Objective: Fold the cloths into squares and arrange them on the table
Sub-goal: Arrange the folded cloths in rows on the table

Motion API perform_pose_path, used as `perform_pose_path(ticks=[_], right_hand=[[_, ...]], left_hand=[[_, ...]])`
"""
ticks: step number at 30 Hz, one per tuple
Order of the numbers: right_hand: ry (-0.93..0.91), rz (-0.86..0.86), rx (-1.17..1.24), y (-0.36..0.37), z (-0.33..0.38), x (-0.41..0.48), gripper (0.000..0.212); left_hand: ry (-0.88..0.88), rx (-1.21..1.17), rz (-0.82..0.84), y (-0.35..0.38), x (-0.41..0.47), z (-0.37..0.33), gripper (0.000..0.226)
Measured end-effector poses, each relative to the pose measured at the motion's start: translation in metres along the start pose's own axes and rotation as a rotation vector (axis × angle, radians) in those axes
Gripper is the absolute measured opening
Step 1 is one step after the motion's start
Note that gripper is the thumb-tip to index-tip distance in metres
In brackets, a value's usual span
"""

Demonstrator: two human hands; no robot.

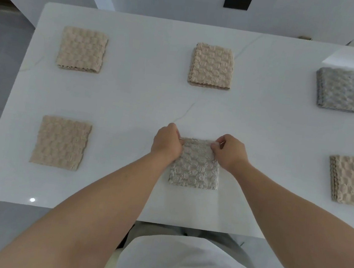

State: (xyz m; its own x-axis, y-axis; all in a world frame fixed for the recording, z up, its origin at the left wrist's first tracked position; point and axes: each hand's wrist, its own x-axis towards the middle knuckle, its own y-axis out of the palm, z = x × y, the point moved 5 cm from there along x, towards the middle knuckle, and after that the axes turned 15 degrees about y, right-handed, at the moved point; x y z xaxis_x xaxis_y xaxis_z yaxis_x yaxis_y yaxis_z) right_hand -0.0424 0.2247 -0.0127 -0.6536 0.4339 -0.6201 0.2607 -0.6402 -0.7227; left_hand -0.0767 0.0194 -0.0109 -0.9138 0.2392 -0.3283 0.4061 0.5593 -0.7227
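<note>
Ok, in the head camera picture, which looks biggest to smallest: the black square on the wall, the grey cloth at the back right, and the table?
1. The table, by far the largest.
2. The grey cloth.
3. The black square, though it is farther away, so it may only look smaller.

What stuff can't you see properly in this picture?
- Head view: the far corners of the middle cloth are hidden under the left hand and right hand.
- Head view: the beige cloth at near right is cut off by the picture's right edge.
- Head view: the table near edge is partly hidden by the person's arms and white shirt.
- How many layers each folded cloth has is too small to count.
</note>
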Motion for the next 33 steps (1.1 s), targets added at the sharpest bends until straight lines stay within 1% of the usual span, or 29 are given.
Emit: perform_pose_path(ticks=[1,2,3,4,5,6,7,8,10,11,13,16,18,20,22,23,24,26,27,29,30,31,33], right_hand=[[-0.055,-0.033,-0.043,0.0,0.0,-0.004,0.025],[-0.141,-0.102,-0.123,-0.001,0.0,-0.009,0.027],[-0.252,-0.193,-0.215,-0.002,0.001,-0.017,0.027],[-0.374,-0.278,-0.294,-0.004,0.002,-0.025,0.026],[-0.475,-0.326,-0.349,-0.004,0.002,-0.032,0.028],[-0.539,-0.331,-0.389,-0.002,0.001,-0.036,0.033],[-0.565,-0.296,-0.433,0.001,-0.002,-0.037,0.042],[-0.566,-0.232,-0.494,0.005,-0.007,-0.036,0.055],[-0.538,-0.086,-0.641,0.016,-0.017,-0.032,0.077],[-0.516,-0.026,-0.702,0.021,-0.022,-0.031,0.084],[-0.474,0.037,-0.769,0.024,-0.025,-0.03,0.092],[-0.434,0.07,-0.819,0.022,-0.018,-0.028,0.098],[-0.421,0.044,-0.822,0.019,-0.013,-0.031,0.1],[-0.426,-0.012,-0.743,0.016,-0.014,-0.037,0.1],[-0.465,-0.025,-0.693,0.017,-0.023,-0.046,0.097],[-0.477,-0.015,-0.706,0.02,-0.028,-0.05,0.095],[-0.475,-0.005,-0.732,0.023,-0.034,-0.053,0.094],[-0.446,-0.02,-0.764,0.026,-0.039,-0.053,0.093],[-0.436,-0.034,-0.759,0.027,-0.039,-0.054,0.093],[-0.478,-0.077,-0.726,0.028,-0.035,-0.06,0.09],[-0.536,-0.112,-0.708,0.027,-0.034,-0.066,0.088],[-0.599,-0.145,-0.701,0.027,-0.034,-0.072,0.083],[-0.699,-0.163,-0.734,0.031,-0.041,-0.079,0.073]], left_hand=[[0.039,0.032,-0.005,0.0,-0.002,-0.003,0.014],[0.11,0.11,-0.001,-0.001,-0.005,-0.007,0.019],[0.216,0.234,-0.001,-0.001,-0.009,-0.012,0.027],[0.357,0.383,-0.01,0.001,-0.013,-0.018,0.034],[0.513,0.512,-0.032,0.004,-0.018,-0.022,0.037],[0.656,0.583,-0.043,0.008,-0.024,-0.024,0.039],[0.766,0.624,-0.014,0.015,-0.029,-0.023,0.044],[0.817,0.649,0.073,0.023,-0.032,-0.02,0.054],[0.786,0.712,0.319,0.037,-0.035,-0.009,0.078],[0.754,0.744,0.406,0.041,-0.035,-0.005,0.086],[0.701,0.773,0.476,0.043,-0.035,0.003,0.096],[0.66,0.801,0.498,0.039,-0.032,0.008,0.106],[0.65,0.811,0.477,0.037,-0.033,0.007,0.11],[0.675,0.758,0.397,0.035,-0.037,0.003,0.112],[0.763,0.718,0.323,0.036,-0.05,0.003,0.11],[0.788,0.728,0.337,0.038,-0.056,0.005,0.109],[0.773,0.742,0.379,0.04,-0.06,0.008,0.111],[0.686,0.75,0.448,0.045,-0.063,0.013,0.118],[0.669,0.745,0.443,0.045,-0.063,0.012,0.121],[0.699,0.715,0.388,0.043,-0.065,0.008,0.119],[0.752,0.685,0.341,0.04,-0.069,0.005,0.113],[0.83,0.657,0.286,0.038,-0.074,0.003,0.102],[1.017,0.619,0.162,0.038,-0.085,0.003,0.065]])
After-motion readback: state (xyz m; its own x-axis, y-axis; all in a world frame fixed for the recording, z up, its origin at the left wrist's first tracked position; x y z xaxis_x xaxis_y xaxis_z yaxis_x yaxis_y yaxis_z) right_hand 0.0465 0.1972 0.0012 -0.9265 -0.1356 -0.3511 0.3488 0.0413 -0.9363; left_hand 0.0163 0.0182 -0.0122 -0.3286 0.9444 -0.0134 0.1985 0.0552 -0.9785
